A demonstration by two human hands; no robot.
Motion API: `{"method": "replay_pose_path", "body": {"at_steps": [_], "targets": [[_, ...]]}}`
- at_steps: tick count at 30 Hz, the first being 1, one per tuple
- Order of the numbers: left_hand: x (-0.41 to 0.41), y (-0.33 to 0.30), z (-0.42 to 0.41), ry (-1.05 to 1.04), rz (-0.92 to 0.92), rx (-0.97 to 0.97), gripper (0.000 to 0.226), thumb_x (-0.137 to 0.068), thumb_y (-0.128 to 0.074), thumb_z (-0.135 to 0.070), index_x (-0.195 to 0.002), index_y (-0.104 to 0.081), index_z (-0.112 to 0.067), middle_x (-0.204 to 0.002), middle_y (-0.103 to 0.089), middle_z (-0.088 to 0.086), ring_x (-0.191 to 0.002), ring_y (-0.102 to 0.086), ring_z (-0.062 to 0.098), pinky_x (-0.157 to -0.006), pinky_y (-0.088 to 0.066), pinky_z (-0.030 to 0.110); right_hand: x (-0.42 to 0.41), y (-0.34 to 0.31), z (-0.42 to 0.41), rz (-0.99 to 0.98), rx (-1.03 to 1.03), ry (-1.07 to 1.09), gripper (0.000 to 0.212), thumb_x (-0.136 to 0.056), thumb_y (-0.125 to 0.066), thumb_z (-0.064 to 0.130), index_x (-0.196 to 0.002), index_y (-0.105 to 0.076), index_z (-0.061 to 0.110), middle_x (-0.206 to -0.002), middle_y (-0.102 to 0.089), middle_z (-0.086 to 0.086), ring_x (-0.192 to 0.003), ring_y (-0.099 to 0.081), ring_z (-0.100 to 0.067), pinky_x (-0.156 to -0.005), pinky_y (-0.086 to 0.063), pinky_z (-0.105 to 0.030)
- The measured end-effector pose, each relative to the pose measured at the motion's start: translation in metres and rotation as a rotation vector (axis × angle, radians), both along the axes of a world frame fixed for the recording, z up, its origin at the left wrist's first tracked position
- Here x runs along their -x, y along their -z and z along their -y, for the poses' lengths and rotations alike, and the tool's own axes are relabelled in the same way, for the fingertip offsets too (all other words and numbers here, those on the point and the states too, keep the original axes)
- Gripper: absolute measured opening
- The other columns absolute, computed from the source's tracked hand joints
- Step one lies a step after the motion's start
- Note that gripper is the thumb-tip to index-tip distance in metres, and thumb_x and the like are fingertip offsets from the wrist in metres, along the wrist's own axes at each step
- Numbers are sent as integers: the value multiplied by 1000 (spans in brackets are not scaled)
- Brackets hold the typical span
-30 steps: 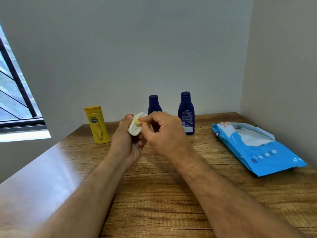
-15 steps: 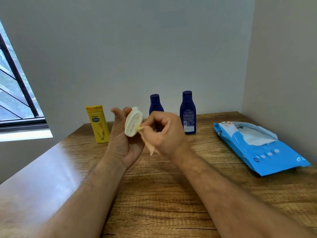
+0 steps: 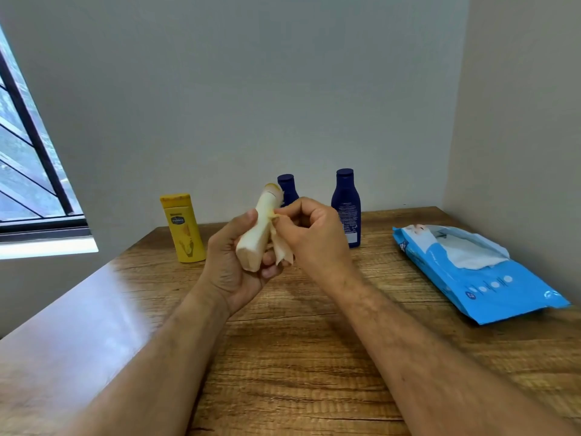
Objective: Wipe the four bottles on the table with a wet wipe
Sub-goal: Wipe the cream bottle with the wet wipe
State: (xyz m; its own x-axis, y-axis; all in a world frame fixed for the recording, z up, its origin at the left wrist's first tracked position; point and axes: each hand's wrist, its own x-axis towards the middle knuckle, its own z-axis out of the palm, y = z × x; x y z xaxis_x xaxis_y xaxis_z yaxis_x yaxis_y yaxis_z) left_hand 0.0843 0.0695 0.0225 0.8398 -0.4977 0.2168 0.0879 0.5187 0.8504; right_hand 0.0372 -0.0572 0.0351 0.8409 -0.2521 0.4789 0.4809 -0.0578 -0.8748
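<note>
Above the near middle of the wooden table (image 3: pixel 314 357), the cream bottle (image 3: pixel 257 236) sits in the left hand (image 3: pixel 234 265), tilted, cap end up and away, base toward the camera. Fingers and thumb curl round its body. Right beside it, the right hand (image 3: pixel 314 237) is curled too, pinching a wet wipe (image 3: pixel 281 251) against the bottle's side, the wipe's loose end hanging below the knuckles. Both forearms reach in from the bottom edge, bare, converging at the centre. Off to the right lies a blue wipe pack (image 3: pixel 490 278), flap open, a white sheet showing. Further back stand a yellow bottle (image 3: pixel 184 229) on the left and two dark blue bottles (image 3: pixel 345 206), one partly hidden behind the hands. Grey walls meet in a corner; a barred window (image 3: pixel 28 171) sits left.
</note>
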Motion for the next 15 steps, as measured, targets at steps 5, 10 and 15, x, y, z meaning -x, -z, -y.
{"method": "replay_pose_path", "body": {"at_steps": [5,10,15], "targets": [[5,1,4,75,3,-103,42,-76,-52,-35,-103,-64,-5,-77,-60,14,-58,-50,23,-53,-37,28,-8,3,4,19,42,231,9,-94,-66,22,-98,-69,15,-86,-69,2,-76,-70,-12,-55,-59,-26],[3,5,6,-6,-60,-63,44,-76,-51,-30,-108,-63,-2,-83,-67,16,-68,-63,26,-59,-51,33,-6,4,9,-35,172,136,5,-88,-71,15,-90,-70,11,-92,-68,-1,-79,-66,-8,-53,-51,-14],[-3,3,8,-342,81,-191,30,-97,-47,-19,-122,-58,-7,-101,-74,10,-90,-71,23,-71,-57,35,-6,8,3,-73,397,95,4,-84,-75,19,-83,-73,16,-80,-68,7,-73,-61,-3,-61,-46,-14]]}}
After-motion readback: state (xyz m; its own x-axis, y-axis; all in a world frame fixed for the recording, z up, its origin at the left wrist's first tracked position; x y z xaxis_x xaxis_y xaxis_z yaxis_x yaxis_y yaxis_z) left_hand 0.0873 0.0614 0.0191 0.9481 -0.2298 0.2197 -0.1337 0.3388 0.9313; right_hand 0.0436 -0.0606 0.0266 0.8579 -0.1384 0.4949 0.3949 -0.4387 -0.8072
